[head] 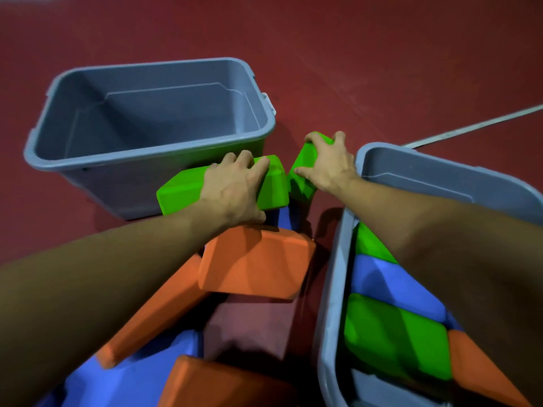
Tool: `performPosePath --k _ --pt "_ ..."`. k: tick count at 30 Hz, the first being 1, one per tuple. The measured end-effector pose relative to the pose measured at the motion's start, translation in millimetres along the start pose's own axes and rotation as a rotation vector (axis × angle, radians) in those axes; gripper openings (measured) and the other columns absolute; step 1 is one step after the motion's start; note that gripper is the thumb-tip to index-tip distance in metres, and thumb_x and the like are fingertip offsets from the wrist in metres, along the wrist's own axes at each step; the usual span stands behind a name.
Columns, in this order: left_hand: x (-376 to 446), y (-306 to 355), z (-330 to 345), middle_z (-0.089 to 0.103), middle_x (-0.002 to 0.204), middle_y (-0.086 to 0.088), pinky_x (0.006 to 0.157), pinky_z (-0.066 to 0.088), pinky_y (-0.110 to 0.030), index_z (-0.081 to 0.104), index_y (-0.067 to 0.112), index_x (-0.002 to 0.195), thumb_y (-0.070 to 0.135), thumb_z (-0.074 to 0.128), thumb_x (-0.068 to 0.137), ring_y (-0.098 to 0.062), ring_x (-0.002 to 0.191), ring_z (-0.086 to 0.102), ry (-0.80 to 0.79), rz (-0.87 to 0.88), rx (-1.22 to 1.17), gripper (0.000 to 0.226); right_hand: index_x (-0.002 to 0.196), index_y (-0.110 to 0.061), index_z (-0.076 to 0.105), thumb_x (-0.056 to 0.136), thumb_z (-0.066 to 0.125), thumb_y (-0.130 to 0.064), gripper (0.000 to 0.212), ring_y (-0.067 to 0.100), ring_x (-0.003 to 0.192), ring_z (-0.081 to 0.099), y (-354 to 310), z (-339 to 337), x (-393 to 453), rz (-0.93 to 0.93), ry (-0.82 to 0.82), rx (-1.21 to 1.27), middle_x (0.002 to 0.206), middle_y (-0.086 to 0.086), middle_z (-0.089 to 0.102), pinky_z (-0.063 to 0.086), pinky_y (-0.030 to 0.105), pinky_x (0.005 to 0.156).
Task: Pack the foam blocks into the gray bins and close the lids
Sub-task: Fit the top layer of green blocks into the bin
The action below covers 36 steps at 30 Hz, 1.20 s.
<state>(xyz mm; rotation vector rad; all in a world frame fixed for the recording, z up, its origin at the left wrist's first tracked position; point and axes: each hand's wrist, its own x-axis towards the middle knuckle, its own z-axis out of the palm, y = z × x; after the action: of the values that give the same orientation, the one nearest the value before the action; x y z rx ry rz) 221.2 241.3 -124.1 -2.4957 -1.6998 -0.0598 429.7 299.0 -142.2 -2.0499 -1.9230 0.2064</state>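
Hands (235, 189) (329, 165) gripping green blocks (176, 193) (302, 183), axes converging

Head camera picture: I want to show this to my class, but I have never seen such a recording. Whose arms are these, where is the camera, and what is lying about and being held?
There is no machine here. A person wears a wide-angle camera on the head, so you look forward and down along their own two bare arms.

The left hand grips one green foam block. The right hand grips a second green block. Both blocks sit between two gray bins on a red floor.

The far bin on the left is empty. The near bin on the right already holds green, blue and orange blocks.

More orange blocks and blue blocks lie in a loose pile near the person. No lids are in view.
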Motion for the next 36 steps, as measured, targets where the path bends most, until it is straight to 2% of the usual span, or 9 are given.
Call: performPosePath --k 7,14,17,19,21,26,30,33,36 --pt "-17 -11 -72 0.050 0.109 -0.005 0.065 0.042 -0.040 0.042 0.020 0.110 0.063 0.077 0.046 -0.033 0.099 0.055 0.086 -0.109 -0.075 0.085 0.120 -0.036 0.044 0.065 0.080 -0.055 0.069 0.041 0.099 0.061 -14 -58 -21 -0.030 0.238 0.135 0.134 0.012 0.034 0.049 0.042 0.088" --pt "-28 12 -167 0.058 0.112 -0.005 0.075 0.047 -0.043 0.047 0.020 0.107 0.066 0.077 0.048 -0.034 0.107 0.054 0.173 -0.089 -0.163 0.081 0.117 -0.031 0.047 0.065 0.082 -0.046 0.064 0.041 0.104 0.058 -17 -156 -60 -0.059 0.401 0.180 0.136 0.012 0.034 0.045 0.039 0.093" --pt "-29 29 -199 0.065 0.110 -0.010 0.081 0.051 -0.045 0.052 0.016 0.105 0.073 0.064 0.040 -0.037 0.105 0.055 0.235 -0.103 -0.261 0.087 0.116 -0.033 0.046 0.066 0.082 -0.041 0.063 0.042 0.104 0.057 0 -198 -80 -0.005 0.467 0.218 0.137 0.011 0.033 0.045 0.039 0.094" --pt "-27 46 -215 0.066 0.101 -0.009 0.078 0.052 -0.044 0.053 0.016 0.102 0.075 0.056 0.035 -0.036 0.097 0.058 0.285 -0.115 -0.362 0.089 0.114 -0.035 0.044 0.066 0.082 -0.037 0.062 0.041 0.105 0.057 16 -220 -94 0.040 0.508 0.250 0.138 0.009 0.033 0.045 0.039 0.094" --pt "-23 68 -228 0.066 0.096 -0.007 0.076 0.050 -0.042 0.053 0.017 0.102 0.072 0.059 0.036 -0.034 0.092 0.058 0.337 -0.111 -0.444 0.087 0.115 -0.035 0.044 0.067 0.082 -0.033 0.061 0.042 0.106 0.055 36 -238 -108 0.077 0.540 0.266 0.140 0.009 0.032 0.045 0.040 0.095" --pt "-4 127 -244 0.064 0.111 -0.010 0.089 0.041 -0.040 0.054 0.012 0.116 0.055 0.079 0.046 -0.035 0.101 0.057 0.415 -0.058 -0.577 0.085 0.126 -0.023 0.036 0.063 0.086 -0.021 0.080 0.041 0.111 0.053 95 -268 -136 0.213 0.606 0.343 0.135 0.018 0.040 0.043 0.041 0.097" --pt "20 165 -228 0.067 0.110 -0.001 0.087 0.049 -0.032 0.054 0.023 0.118 0.043 0.082 0.046 -0.024 0.101 0.061 0.342 -0.046 -0.865 0.080 0.134 -0.020 0.035 0.064 0.087 -0.018 0.088 0.032 0.098 0.058 141 -285 -150 0.260 0.483 0.329 0.106 0.012 0.056 0.045 0.033 0.083" --pt "38 183 -201 0.068 0.107 0.005 0.091 0.054 -0.038 0.051 0.039 0.109 0.044 0.082 0.038 -0.021 0.100 0.066 0.270 -0.047 -1.112 0.077 0.139 -0.022 0.038 0.059 0.089 -0.018 0.095 0.031 0.105 0.060 174 -280 -155 0.205 0.366 0.237 0.118 0.013 0.062 0.046 0.031 0.086" --pt "51 192 -167 0.067 0.109 0.003 0.089 0.055 -0.048 0.049 0.045 0.105 0.034 0.081 0.037 -0.021 0.099 0.066 0.220 0.013 -1.219 0.076 0.139 -0.024 0.041 0.056 0.089 -0.019 0.095 0.031 0.110 0.059 206 -264 -161 0.192 0.295 0.178 0.124 0.013 0.062 0.045 0.031 0.089"
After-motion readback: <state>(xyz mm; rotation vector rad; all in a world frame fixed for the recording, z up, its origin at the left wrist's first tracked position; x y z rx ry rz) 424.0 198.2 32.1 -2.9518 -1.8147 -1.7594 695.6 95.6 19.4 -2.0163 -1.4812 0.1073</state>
